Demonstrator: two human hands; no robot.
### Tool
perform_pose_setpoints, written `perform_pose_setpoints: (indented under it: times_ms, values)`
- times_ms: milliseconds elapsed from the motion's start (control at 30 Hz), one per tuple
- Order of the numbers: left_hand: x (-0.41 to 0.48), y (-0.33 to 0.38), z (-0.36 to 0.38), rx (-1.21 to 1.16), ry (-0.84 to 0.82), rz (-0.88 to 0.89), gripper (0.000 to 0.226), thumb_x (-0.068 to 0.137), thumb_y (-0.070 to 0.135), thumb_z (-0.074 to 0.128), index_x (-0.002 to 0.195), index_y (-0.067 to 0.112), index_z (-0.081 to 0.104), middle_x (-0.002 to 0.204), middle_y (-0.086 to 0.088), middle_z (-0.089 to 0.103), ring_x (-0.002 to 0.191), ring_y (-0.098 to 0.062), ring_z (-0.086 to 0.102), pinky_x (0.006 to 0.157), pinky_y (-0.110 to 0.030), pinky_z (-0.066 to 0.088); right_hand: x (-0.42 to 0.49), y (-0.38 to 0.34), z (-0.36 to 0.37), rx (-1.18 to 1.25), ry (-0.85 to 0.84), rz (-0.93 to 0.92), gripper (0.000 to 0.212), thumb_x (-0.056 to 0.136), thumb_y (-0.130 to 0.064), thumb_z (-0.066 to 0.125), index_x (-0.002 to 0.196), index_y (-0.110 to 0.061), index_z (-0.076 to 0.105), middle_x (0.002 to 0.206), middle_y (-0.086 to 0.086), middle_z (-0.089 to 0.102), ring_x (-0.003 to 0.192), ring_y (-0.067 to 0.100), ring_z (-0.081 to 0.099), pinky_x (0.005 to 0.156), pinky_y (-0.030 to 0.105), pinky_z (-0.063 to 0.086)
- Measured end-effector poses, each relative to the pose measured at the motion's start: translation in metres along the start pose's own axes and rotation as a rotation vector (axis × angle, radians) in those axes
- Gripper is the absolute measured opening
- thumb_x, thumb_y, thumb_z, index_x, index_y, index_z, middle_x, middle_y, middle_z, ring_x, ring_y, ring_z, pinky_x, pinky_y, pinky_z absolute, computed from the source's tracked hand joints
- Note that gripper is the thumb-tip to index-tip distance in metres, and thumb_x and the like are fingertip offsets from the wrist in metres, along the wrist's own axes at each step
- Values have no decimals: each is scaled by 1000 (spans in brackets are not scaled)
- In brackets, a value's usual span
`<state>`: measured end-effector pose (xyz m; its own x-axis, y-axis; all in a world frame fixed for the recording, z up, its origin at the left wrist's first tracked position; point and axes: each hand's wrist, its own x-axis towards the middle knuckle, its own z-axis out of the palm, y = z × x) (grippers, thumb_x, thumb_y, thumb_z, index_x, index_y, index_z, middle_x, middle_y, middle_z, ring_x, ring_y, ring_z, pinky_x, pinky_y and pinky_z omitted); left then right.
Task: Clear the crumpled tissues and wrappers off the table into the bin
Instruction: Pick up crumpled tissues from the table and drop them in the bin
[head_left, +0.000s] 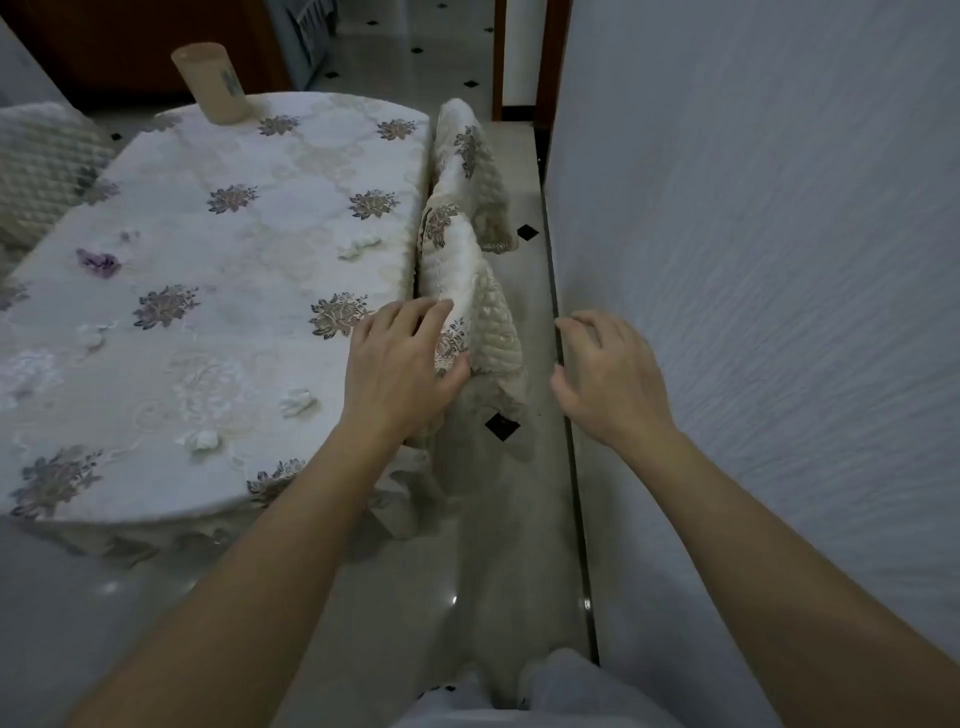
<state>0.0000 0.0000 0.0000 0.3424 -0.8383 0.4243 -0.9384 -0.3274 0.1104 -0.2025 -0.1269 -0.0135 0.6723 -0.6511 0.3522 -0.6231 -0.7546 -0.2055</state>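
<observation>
A round table (260, 171) under a white flowered cloth holds several crumpled white tissues: one near the right edge (358, 247), one at the front (297, 402), another beside it (200, 440). A purple wrapper (98, 262) lies at the left. My left hand (402, 364) rests on the table's right edge, fingers spread against a covered chair back (467, 291), holding nothing. My right hand (608, 374) hovers open over the floor by the wall. No bin is in view.
A beige cup (210, 83) stands at the table's far edge. Two fabric-covered chairs sit tight against the right side, the far one (465, 150) behind the near one. A white wall (753, 260) runs close on the right, leaving a narrow tiled aisle (498, 545).
</observation>
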Motion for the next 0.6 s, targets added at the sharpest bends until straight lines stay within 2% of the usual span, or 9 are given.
perform_pose_setpoints:
  times_ms: [200, 333, 600]
  values:
    - [31, -3, 13, -4, -18, 22, 56, 87, 51, 48, 134, 20, 54, 133, 0, 60, 123, -24, 53, 99, -44, 41, 18, 16, 8, -28, 5, 29, 46, 85, -28, 62, 127, -10, 59, 127, 13, 59, 120, 31, 54, 96, 45, 46]
    - [64, -5, 35, -19, 19, 39, 55, 87, 50, 53, 133, 20, 55, 133, 1, 60, 122, -23, 53, 98, -42, 40, 48, 35, 21, -29, 32, 26, 45, 84, -25, 64, 125, -9, 60, 126, 14, 60, 118, 32, 55, 96, 45, 46]
    - [171, -11, 97, -5, -26, -3, 57, 87, 52, 52, 135, 21, 54, 135, 2, 59, 125, -22, 51, 100, -42, 41, 159, 92, 63, -34, -8, 18, 43, 83, -27, 58, 121, -8, 61, 122, 15, 60, 113, 32, 56, 92, 45, 48]
